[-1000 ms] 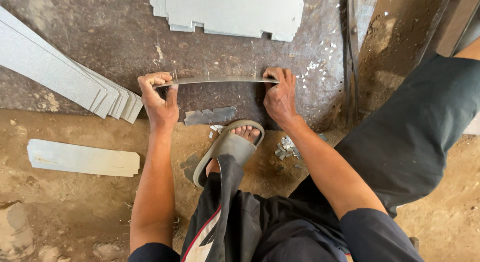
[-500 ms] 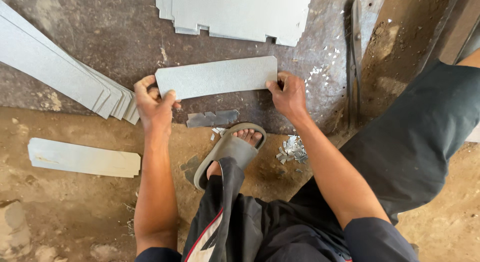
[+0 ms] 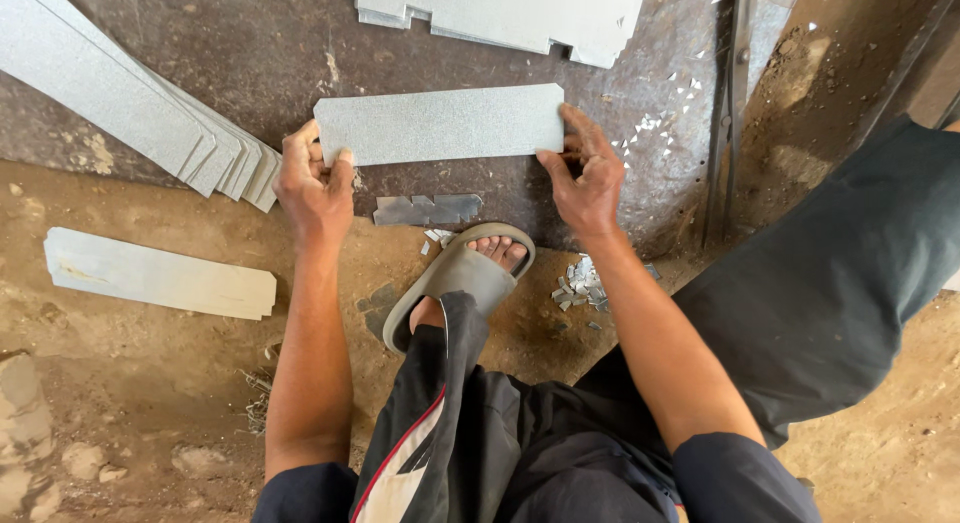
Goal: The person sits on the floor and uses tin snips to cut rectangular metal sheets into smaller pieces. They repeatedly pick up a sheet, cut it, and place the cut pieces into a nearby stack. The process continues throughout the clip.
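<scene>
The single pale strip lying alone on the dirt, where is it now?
In the head view, the pale strip lies on the dirt floor at the left, outside the left hand, just below the fanned stack of grey strips.

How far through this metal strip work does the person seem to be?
Done, it seems: a fanned stack of cut strips and small offcuts. In hand: one grey metal strip, gripped by left hand and right hand. Possibly left: the notched sheets beyond.
</scene>
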